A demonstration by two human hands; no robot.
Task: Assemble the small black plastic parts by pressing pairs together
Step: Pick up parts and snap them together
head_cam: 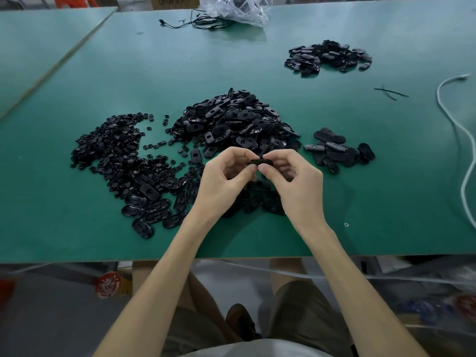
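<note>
Both forearms (159, 266) reach up from the near edge of the green tabletop (360, 202) and meet at its middle. Between them an oval black part (258, 163) is held just above the surface. Its long axis runs from 9 to 3 o'clock, so one end goes into each hand. The left hand (224, 176) has its fingers (242, 153) curled over the 9 o'clock end. The right hand (296, 181) pinches the 3 o'clock end between thumb and fingertips. Neither hand is nearer, and they share the part evenly.

I cannot tell whether a small piece is already seated in it, because the fingers cover the face. By my reckoning the squeeze has to come from thumbs against fingers across the part's thin side, not along its length.

The big heap of oval shells (237, 122) lies at 12 o'clock from the hands. The small round pieces (113, 148) lie at 9 to 10 o'clock. A smaller pile (340, 150), perhaps finished ones, sits at 2 to 3 o'clock.
</note>
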